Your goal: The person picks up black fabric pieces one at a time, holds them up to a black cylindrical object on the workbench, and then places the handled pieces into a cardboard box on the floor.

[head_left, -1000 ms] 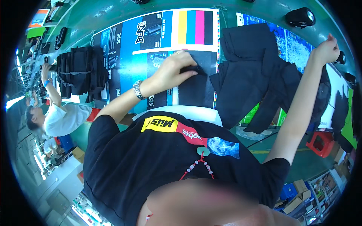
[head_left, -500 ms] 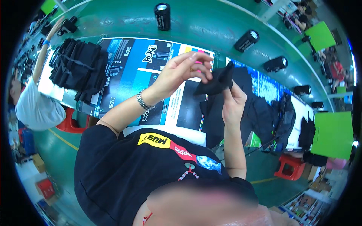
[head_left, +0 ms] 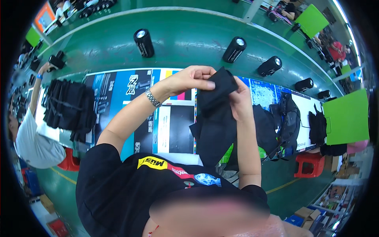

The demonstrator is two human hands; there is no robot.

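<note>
A piece of black cloth [head_left: 216, 90], apparently a small pouch, is held up between both my hands over the table. My left hand [head_left: 195, 79] is closed on its upper left edge, thumb lying on the front. Gripping its right edge is my right hand [head_left: 241, 98], with the fingers partly hidden behind the fabric. Below the hands, more black fabric [head_left: 213, 138] lies flat on the table and reaches toward my body.
Black cylindrical speakers [head_left: 234, 49] stand on the green conveyor belt [head_left: 185, 35] beyond the table. A tied stack of black cloth [head_left: 69, 104] sits at left, beside a co-worker's arm [head_left: 35, 93] reaching to the belt. A black bag [head_left: 289, 118] and a green panel [head_left: 347, 118] are at right.
My left hand, fingers loosely spread before, has closed on the cloth's edge. The cloth now hangs flatter and wider between my hands. The whole view has shifted.
</note>
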